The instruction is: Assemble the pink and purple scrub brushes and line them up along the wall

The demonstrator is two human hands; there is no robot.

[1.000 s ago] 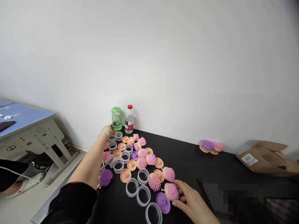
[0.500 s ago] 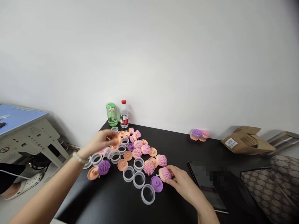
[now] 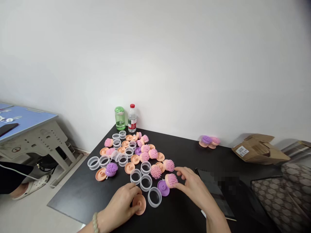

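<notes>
Head view: the left hand [image 3: 118, 205] pinches a peach plastic disc [image 3: 140, 204] in its fingers above the black surface [image 3: 80, 200], while the right hand [image 3: 193, 186], fingers spread, touches a pink bristled brush head [image 3: 170, 180].

Blk tabletop [image 3: 73, 202] matt; pink silicone brush heads [image 3: 155, 171] nubbly (rubbery look); clear plastic rings [image 3: 155, 197] glossy.

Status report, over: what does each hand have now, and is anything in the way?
Left hand on peach plastic disc. Right hand at pink bristled head. Clear plastic ring between them.
</notes>
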